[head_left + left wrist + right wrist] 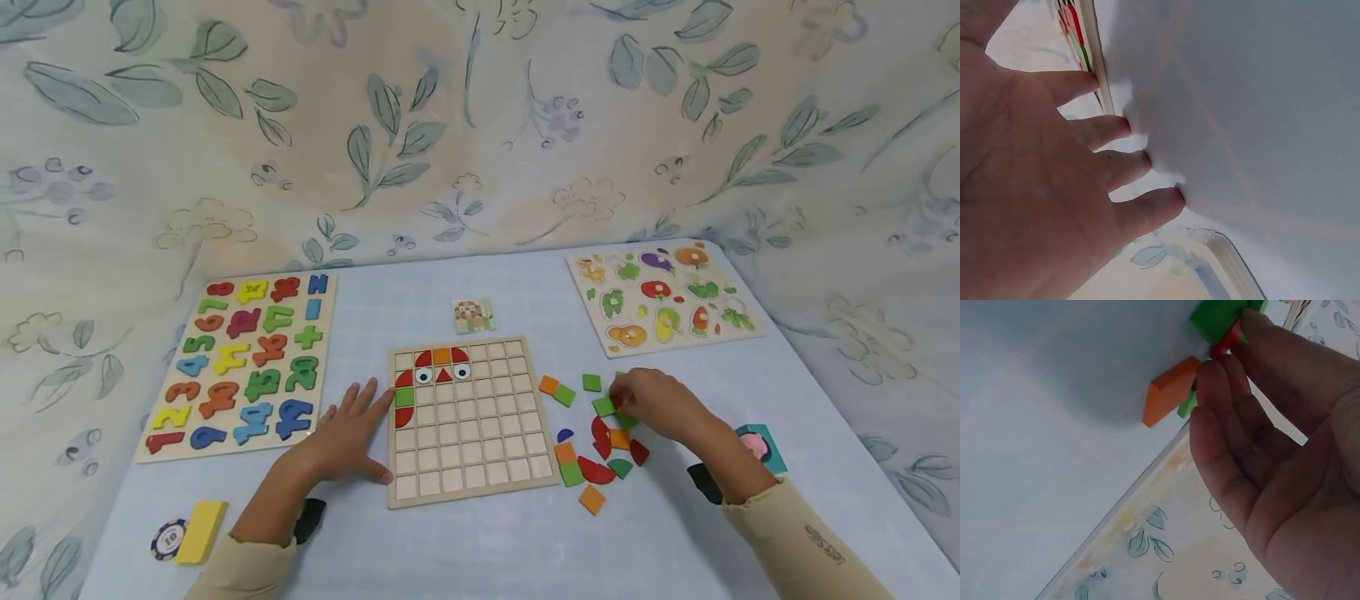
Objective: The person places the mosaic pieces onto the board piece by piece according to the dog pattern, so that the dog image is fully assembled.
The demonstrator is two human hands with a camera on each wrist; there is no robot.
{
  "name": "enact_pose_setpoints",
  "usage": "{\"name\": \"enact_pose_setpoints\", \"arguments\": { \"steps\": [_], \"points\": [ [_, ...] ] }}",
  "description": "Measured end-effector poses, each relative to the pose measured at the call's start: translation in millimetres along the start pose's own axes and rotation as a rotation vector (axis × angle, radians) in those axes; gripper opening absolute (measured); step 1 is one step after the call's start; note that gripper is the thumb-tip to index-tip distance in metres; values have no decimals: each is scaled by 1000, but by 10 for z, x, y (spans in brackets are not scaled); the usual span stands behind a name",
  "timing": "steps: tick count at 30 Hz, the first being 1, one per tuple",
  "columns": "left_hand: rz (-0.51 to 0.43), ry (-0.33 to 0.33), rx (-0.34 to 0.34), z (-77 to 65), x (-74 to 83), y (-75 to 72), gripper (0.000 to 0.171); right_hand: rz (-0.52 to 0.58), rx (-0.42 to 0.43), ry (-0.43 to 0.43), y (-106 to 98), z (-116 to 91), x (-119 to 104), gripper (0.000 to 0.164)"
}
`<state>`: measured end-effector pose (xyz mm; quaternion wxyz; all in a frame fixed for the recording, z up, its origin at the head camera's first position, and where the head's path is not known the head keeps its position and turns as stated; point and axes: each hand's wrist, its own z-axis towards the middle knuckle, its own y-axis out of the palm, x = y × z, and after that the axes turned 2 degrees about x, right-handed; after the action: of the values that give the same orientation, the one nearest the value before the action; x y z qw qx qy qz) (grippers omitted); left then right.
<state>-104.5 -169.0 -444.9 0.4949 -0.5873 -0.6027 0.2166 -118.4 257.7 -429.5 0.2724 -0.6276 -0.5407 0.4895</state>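
Observation:
A wooden grid board (480,450) lies mid-table, with red, orange, green and eye-printed pieces in its upper left cells. My left hand (345,437), fingers spread, rests on the table at the board's left edge; in the left wrist view its fingertips (1172,199) touch the cloth. Over the loose pieces to the right, my right hand (656,404) pinches a small red piece (1227,340) between thumb and fingers; its full shape is hidden. Green squares (603,407) lie beside that hand, and an orange square (1171,390) shows near its fingertips in the right wrist view.
On the left is a number puzzle (251,358), on the far right a vegetable puzzle (663,300). A small picture card (472,316) lies behind the board. A yellow block (201,532) and poker chip (168,539) sit front left, a teal box (767,448) right.

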Motion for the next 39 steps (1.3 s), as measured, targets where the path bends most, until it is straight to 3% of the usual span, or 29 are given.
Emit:
{"name": "enact_pose_setpoints", "arguments": {
  "steps": [5,11,17,22,26,29,33,39],
  "points": [
    [-9,-7,-15,20,8,11,117,9,38,2,92,-26,54,20],
    [5,-5,-19,13,12,5,117,93,34,17,157,-48,72,13],
    [29,10,-27,17,37,-56,115,104,81,8,73,-41,20,14],
    [24,17,-15,29,47,-77,115,184,140,-134,4,164,-486,12],
    [-2,2,-1,27,26,-20,116,237,149,-317,101,421,-1038,14],
    [-12,-16,1,20,15,20,117,218,137,-393,231,596,-1356,17],
    [-22,-26,2,6,9,45,117,135,120,-430,385,747,-1596,15],
    [-14,-22,10,-11,12,6,117,67,143,-402,494,830,-1713,14]
  ]
}}
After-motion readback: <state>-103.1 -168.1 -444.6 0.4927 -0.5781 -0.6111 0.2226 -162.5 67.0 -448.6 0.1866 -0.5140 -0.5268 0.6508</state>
